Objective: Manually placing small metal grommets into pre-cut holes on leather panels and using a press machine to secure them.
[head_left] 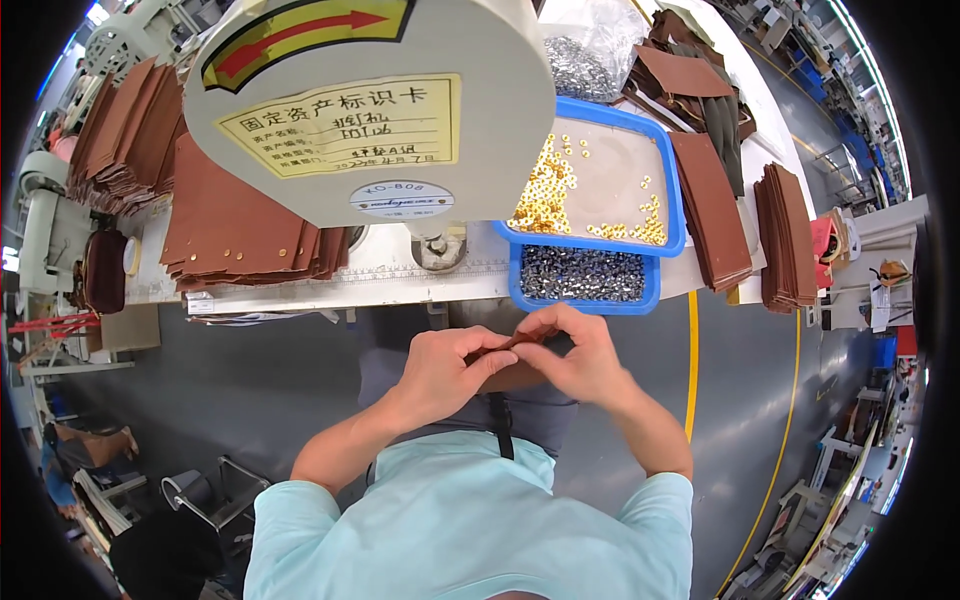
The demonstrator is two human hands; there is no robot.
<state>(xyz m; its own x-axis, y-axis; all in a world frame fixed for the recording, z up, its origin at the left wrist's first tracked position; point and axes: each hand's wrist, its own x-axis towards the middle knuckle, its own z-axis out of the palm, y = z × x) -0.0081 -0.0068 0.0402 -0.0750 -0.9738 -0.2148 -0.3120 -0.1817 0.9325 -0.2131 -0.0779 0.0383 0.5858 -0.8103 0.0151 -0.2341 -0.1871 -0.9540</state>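
Observation:
Over my lap, in front of the table edge, my left hand (pixel 437 372) and my right hand (pixel 580 358) meet with bent fingers. Between them they pinch a small part of a brown leather piece (pixel 492 350); most of it is covered by the fingers, so its full shape is hidden. Just beyond my hands lies a blue tray (pixel 648 293) of small dark, shiny metal fittings. Above and partly over it sits another blue tray (pixel 672 190) with a spread of gold ring-shaped fittings (pixel 548 185).
A pale riveting-type machine head (pixel 370 80) hangs over the table above a round metal base (pixel 440 252). Brown leather panels are stacked at left (pixel 235 225) and right (pixel 712 210). A clear bag (pixel 590 60) of metal parts stands behind the trays. A wire-framed stool (pixel 225 490) is behind me.

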